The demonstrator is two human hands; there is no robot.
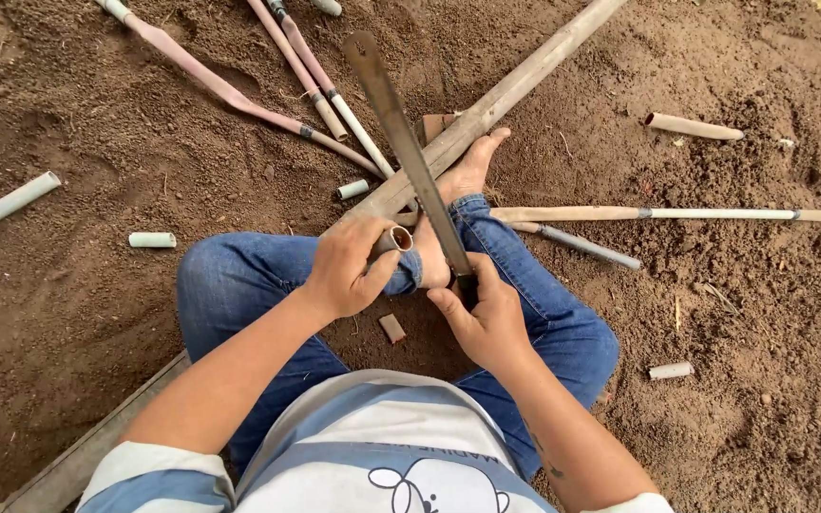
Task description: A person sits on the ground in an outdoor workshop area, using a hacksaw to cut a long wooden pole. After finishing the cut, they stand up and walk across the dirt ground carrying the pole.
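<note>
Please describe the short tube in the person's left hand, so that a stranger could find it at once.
Start at the long pole lying across the soil. At its near end the left hand grips a short tube. Unlike the pale pieces on the ground, it is held, open end up.

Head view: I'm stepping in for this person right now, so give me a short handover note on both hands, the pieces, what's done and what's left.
Left hand: gripping a short hollow tan bamboo tube, open end facing up.
Right hand: gripping the handle of a long dark metal machete, blade raised beside the tube.
Long bamboo pole lies across the bare foot.
Done: several cut tube pieces lie on the brown soil.
Left: the held tube looks uncut.
</note>
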